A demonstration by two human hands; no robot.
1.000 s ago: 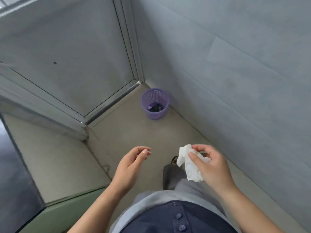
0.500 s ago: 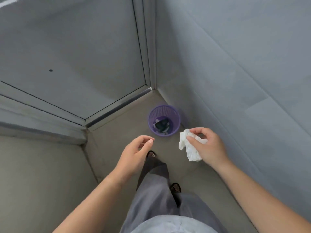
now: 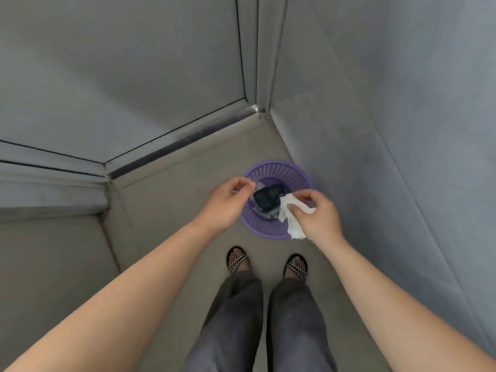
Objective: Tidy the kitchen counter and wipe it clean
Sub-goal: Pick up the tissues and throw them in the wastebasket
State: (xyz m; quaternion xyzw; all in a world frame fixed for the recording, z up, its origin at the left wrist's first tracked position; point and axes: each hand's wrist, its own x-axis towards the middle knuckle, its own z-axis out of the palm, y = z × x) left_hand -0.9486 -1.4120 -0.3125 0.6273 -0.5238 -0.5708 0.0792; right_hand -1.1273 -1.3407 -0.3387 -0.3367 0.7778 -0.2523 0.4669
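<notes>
A purple mesh waste basket (image 3: 276, 170) stands on the floor in the corner, with dark and pale rubbish (image 3: 267, 197) inside. My right hand (image 3: 320, 217) pinches a crumpled white paper towel (image 3: 291, 214) over the basket's right half. My left hand (image 3: 224, 204) hovers over the basket's left rim, fingers curled with thumb and forefinger close together, nothing visible in it.
A grey tiled wall (image 3: 389, 116) rises directly right of the basket. A metal door sill (image 3: 182, 142) and grey door panel run behind it. My two feet in checked sandals (image 3: 237, 260) stand just in front of the basket on beige floor.
I have stepped up to the basket, which now lies directly under my hands. Both hands moved forward over it, the right still holding the paper towel.
</notes>
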